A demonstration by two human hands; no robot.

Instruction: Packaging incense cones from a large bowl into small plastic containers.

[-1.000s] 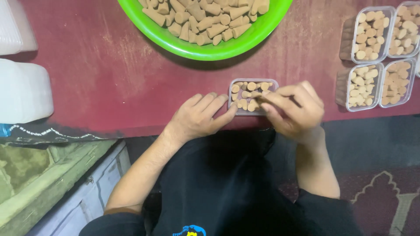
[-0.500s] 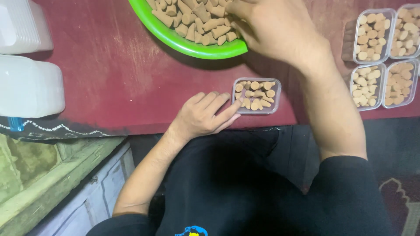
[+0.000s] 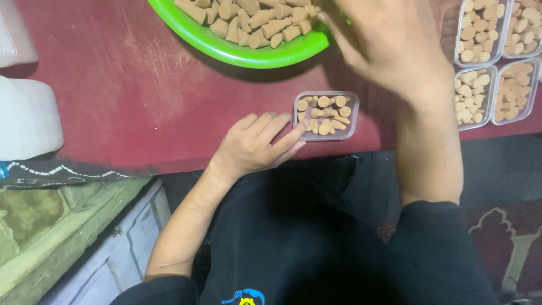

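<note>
Head view: the left hand [image 3: 254,146] lies flat, fingers extended against the small clear plastic tray [image 3: 326,115] of tan cones near the red table's [image 3: 130,96] edge. Keeping that tray braced seems wise. The right hand [image 3: 389,42] reaches over the green bowl [image 3: 237,52] farther back; its grip cannot be told.

Green bowl [image 3: 243,53] cut off by top edge, right hand [image 3: 389,42] motion-blurred with fingertips hiding cones beneath, filled trays [image 3: 491,62] cropped at right edge.
</note>
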